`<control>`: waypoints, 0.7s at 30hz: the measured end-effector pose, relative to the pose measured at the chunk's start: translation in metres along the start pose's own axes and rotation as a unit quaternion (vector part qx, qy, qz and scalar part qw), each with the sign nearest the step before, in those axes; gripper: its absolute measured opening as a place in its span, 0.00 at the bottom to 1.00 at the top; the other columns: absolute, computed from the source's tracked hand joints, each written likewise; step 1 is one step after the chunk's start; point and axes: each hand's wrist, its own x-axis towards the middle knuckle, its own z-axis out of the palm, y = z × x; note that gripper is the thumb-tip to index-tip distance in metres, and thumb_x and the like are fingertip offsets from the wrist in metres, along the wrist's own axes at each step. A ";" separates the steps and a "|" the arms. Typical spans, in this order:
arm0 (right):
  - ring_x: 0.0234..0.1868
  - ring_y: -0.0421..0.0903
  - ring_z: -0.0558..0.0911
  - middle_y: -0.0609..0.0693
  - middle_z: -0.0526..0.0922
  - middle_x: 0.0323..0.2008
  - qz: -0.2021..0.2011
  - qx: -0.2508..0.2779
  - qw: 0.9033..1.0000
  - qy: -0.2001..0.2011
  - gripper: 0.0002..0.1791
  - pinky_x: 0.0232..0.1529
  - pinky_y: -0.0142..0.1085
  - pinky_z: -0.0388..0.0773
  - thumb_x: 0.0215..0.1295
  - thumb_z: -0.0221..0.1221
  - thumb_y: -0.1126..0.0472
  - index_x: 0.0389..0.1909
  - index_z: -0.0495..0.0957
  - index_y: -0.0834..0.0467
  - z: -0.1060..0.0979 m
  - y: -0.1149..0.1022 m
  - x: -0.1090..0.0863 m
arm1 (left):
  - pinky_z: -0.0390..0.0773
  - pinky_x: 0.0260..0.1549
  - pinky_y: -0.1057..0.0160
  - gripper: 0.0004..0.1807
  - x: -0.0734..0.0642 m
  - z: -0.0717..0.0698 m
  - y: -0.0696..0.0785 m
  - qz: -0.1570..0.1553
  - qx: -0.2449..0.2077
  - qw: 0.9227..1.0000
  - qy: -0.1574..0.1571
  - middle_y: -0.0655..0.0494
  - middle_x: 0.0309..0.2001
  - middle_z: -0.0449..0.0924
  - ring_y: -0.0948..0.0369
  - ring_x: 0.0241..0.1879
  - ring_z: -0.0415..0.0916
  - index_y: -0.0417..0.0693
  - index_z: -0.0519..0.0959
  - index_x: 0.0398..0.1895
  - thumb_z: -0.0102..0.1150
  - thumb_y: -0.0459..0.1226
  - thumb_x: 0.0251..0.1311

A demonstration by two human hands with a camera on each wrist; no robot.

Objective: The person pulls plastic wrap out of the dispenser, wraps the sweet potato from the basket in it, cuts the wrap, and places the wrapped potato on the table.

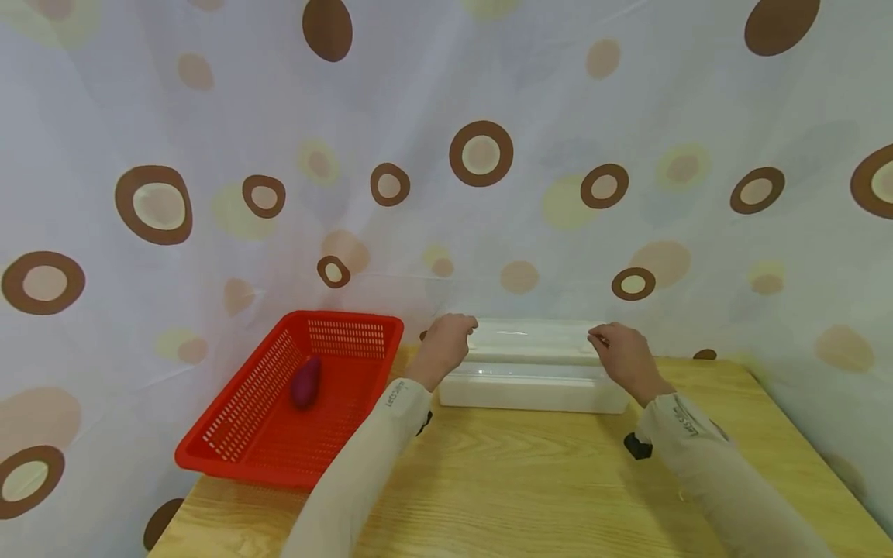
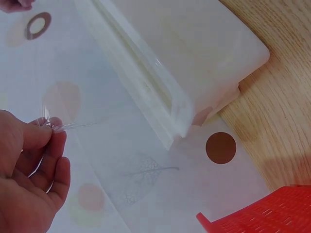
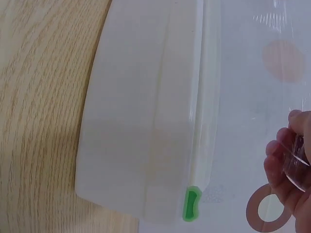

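Observation:
A long white cling film dispenser (image 1: 533,395) stands near the back of the wooden table. Clear cling film (image 2: 77,125) stretches up from it between both hands. At the dispenser's left end, the left hand (image 1: 446,346) pinches one corner of the film between thumb and forefinger. Opposite, the right hand (image 1: 624,358) grips the other corner, with film bunched at its fingers. Both hands are raised above the dispenser. A green slider piece (image 3: 191,204) shows at one end of the dispenser in the right wrist view.
Left of the dispenser sits a red plastic basket (image 1: 394,345) with slotted walls. Inside lies a purple, eggplant-like vegetable (image 1: 305,384). Behind the wooden table (image 1: 516,480) hangs a pale curtain (image 1: 432,85) patterned with brown rings and spots.

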 end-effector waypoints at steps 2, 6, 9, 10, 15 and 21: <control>0.28 0.53 0.79 0.60 0.82 0.30 0.013 -0.001 1.000 -0.001 0.08 0.33 0.50 0.76 0.65 0.57 0.66 0.38 0.81 0.69 0.000 0.003 -0.001 | 0.76 0.27 0.65 0.18 -0.001 -0.001 0.001 0.006 0.002 1.000 0.005 0.54 0.47 0.81 0.57 0.45 0.77 0.46 0.79 0.52 0.54 0.25 0.61; 0.27 0.51 0.79 0.59 0.82 0.30 0.040 0.003 0.999 -0.018 0.09 0.33 0.50 0.76 0.67 0.55 0.66 0.39 0.80 0.68 -0.003 0.005 0.000 | 0.78 0.35 0.66 0.16 -0.002 -0.003 0.002 0.015 0.006 1.000 0.018 0.53 0.45 0.81 0.57 0.44 0.78 0.46 0.80 0.51 0.55 0.26 0.61; 0.24 0.48 0.78 0.57 0.82 0.28 0.057 0.023 0.998 -0.027 0.09 0.30 0.47 0.76 0.67 0.55 0.66 0.39 0.80 0.69 -0.007 0.002 0.001 | 0.77 0.33 0.67 0.14 -0.003 -0.003 0.003 0.012 0.004 1.000 0.024 0.53 0.44 0.81 0.58 0.43 0.77 0.47 0.80 0.50 0.54 0.29 0.64; 0.23 0.48 0.78 0.56 0.82 0.26 0.066 0.036 0.997 -0.028 0.10 0.29 0.46 0.75 0.67 0.55 0.66 0.39 0.80 0.69 -0.008 0.001 0.001 | 0.75 0.28 0.67 0.13 -0.003 -0.003 0.003 0.004 -0.004 1.000 0.024 0.54 0.45 0.81 0.58 0.43 0.77 0.48 0.80 0.50 0.53 0.30 0.65; 0.25 0.49 0.80 0.55 0.82 0.24 0.121 0.099 0.987 -0.024 0.12 0.26 0.40 0.72 0.69 0.53 0.62 0.40 0.80 0.67 -0.014 -0.006 0.002 | 0.53 0.11 0.67 0.13 -0.005 -0.004 0.005 -0.050 -0.087 0.994 0.041 0.56 0.49 0.80 0.62 0.35 0.76 0.52 0.80 0.51 0.48 0.36 0.69; 0.30 0.50 0.83 0.59 0.83 0.31 0.155 0.129 0.979 -0.017 0.15 0.32 0.41 0.78 0.71 0.52 0.59 0.43 0.79 0.67 -0.018 -0.010 0.006 | 0.54 0.09 0.67 0.13 -0.006 -0.008 0.006 -0.056 -0.132 0.988 0.065 0.55 0.48 0.80 0.59 0.35 0.77 0.51 0.80 0.50 0.48 0.36 0.70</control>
